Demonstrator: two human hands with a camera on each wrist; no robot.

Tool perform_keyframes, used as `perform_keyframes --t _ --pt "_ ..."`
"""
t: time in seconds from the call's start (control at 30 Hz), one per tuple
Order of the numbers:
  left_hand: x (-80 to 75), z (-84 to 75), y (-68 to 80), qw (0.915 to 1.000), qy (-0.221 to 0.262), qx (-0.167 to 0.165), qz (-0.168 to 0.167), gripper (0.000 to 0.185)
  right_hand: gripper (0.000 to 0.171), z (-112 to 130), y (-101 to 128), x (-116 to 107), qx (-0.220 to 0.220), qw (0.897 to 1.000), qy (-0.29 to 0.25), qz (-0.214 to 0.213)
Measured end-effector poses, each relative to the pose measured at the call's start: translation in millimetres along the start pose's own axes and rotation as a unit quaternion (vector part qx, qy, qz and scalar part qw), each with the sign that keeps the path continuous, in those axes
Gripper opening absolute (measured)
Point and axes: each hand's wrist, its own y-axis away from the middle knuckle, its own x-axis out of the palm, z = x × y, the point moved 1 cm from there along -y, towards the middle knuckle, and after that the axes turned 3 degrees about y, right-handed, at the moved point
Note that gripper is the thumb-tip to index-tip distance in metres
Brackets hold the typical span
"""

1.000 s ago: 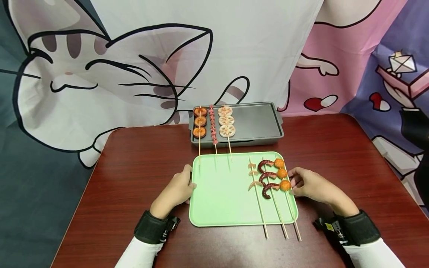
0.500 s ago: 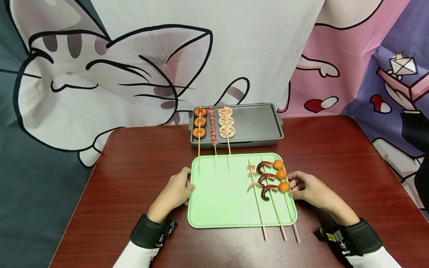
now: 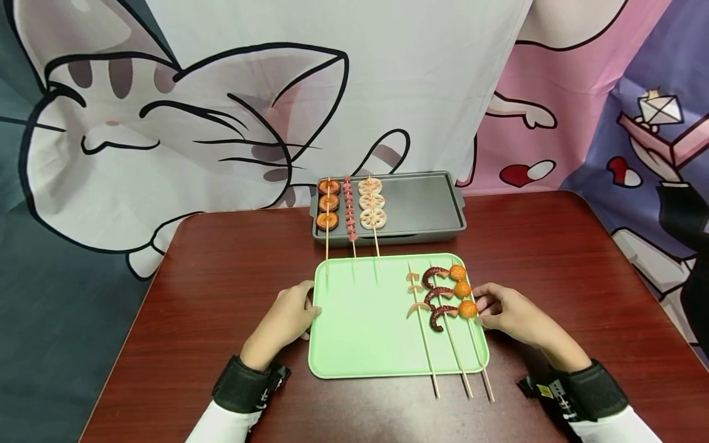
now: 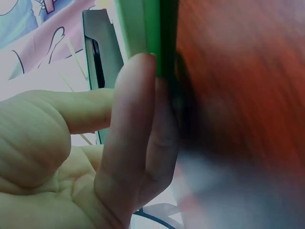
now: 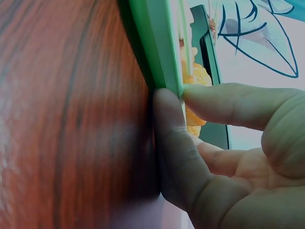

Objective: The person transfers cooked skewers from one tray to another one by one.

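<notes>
Presently the left hand (image 3: 285, 320) and right hand (image 3: 512, 315) pinch opposite edges of the green tray (image 3: 365, 332), thumbs over the rim. It lies on the red-brown surface (image 3: 221, 277), carrying three skewers (image 3: 451, 320).

Bright, even light; blurred wrist views

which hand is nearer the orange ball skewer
Right. The right hand grips the green tray edge beside the orange ball skewer; the left hand holds the opposite edge.
</notes>
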Motion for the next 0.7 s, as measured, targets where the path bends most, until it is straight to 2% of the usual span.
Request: perform_keyframes --t 0.2,0.33,0.47,0.57,0.7 --pt "-13.2 -4.0 0.6 0.9997 -0.017 0.020 -0.003 0.060 0.046 -2 -1 -1 0.002 1.000 -0.008 0.002" --pt "-32.4 -8.0 7.8 0.9966 -0.058 0.043 -0.041 0.055 0.045 -4 -2 1 0.000 1.000 -0.013 0.005" --pt "-52.2 -13.1 16.0 0.9895 -0.085 0.074 -0.092 0.051 0.044 -4 -2 2 -0.003 1.000 -0.019 0.008" --pt "-62.0 -17.3 18.7 0.9830 -0.063 0.103 -0.138 0.047 0.044 -3 -2 1 -0.003 1.000 -0.019 0.007" --pt "-66.7 -25.3 15.2 0.9674 0.000 0.163 -0.194 0.042 0.043 -2 -1 -1 0.000 1.000 -0.014 0.006"
